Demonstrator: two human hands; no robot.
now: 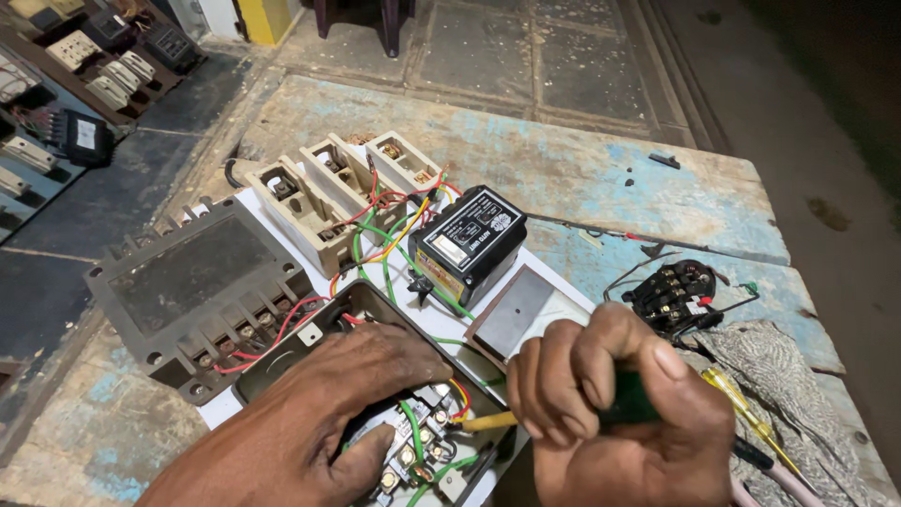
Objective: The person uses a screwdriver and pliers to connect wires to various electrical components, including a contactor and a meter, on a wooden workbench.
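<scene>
On the worn wooden bench (pixel 582 178), near its front edge, the starter box (pixel 375 376) is pressed by the left hand (pixel 347 394) while the screwdriver (pixel 488 421), clamped in the right hand (pixel 619 413), is best kept square to the terminal.

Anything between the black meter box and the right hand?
Head view: a flat grey metal plate lies on the white board, between the black meter box and the right hand, which holds a screwdriver.

a screwdriver (pixel 526 418) with a green handle and yellow shank lies level at lower centre of the frame, its tip at the terminal screws of a white switch block (pixel 413 455) inside a dark open enclosure (pixel 366 305).
</scene>
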